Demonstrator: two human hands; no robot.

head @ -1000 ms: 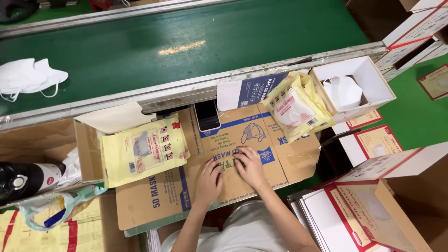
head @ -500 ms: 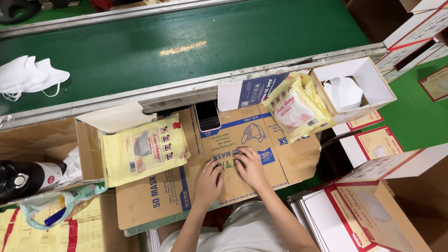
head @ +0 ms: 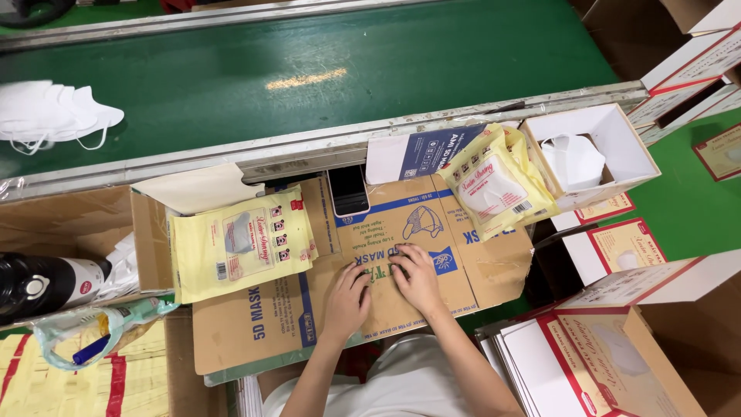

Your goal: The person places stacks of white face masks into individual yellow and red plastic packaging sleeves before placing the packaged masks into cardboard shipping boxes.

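- Nothing much has moved since the earlier frames: both hands rest in the same spot low in the centre of the frame, and the white masks on the green belt at upper left have barely shifted.
- Left hand lies flat, fingers loosely spread, palm down on the flattened cardboard sheet; it holds nothing.
- Right hand lies just beside it, fingers curled a little onto the same sheet, also empty.
- Yellow pouches are nearest: one stack at centre left, another at upper right, leaning by the open white box with a mask inside.
- A phone lies above the hands.
- My judgement: taking the top pouch alone by one edge would avoid dragging the whole stack.
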